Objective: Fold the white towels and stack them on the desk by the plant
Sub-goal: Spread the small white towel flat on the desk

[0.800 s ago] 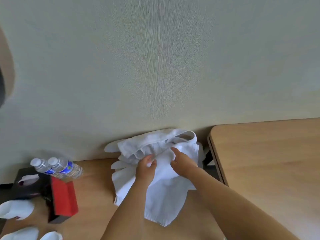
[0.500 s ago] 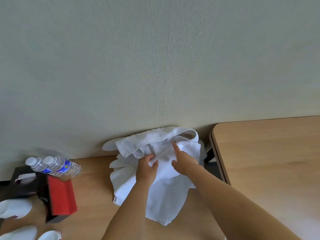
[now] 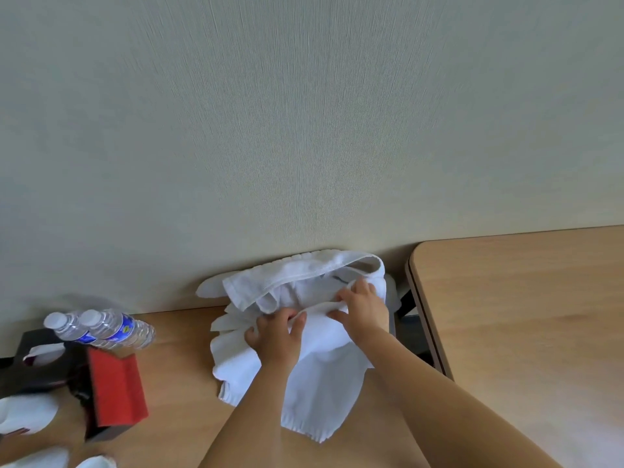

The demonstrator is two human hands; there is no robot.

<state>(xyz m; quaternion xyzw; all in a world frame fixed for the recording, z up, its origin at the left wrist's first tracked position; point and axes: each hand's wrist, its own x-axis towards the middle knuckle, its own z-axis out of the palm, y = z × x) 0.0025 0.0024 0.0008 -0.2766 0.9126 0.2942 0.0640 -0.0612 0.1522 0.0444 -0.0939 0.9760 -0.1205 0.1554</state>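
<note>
A heap of white towels [image 3: 314,396] lies crumpled on the lower wooden surface [image 3: 182,359] against the wall. My left hand [image 3: 277,339] pinches a raised fold of the top towel near the middle of the heap. My right hand [image 3: 363,307] grips the same fold further right, near the heap's upper right corner. A thicker towel roll [image 3: 290,275] runs along the wall behind both hands. No plant is in view.
A higher wooden desk [image 3: 526,315] stands at the right, with a dark gap between it and the lower surface. Two water bottles [image 3: 104,329], a black tissue box [image 3: 33,359], a red-and-black box [image 3: 114,390] and white slippers [image 3: 27,413] sit at the left.
My right hand has moved up and to the right and closed on the towel fold. My left hand stays pinched on the fold, which is now stretched between both hands.
</note>
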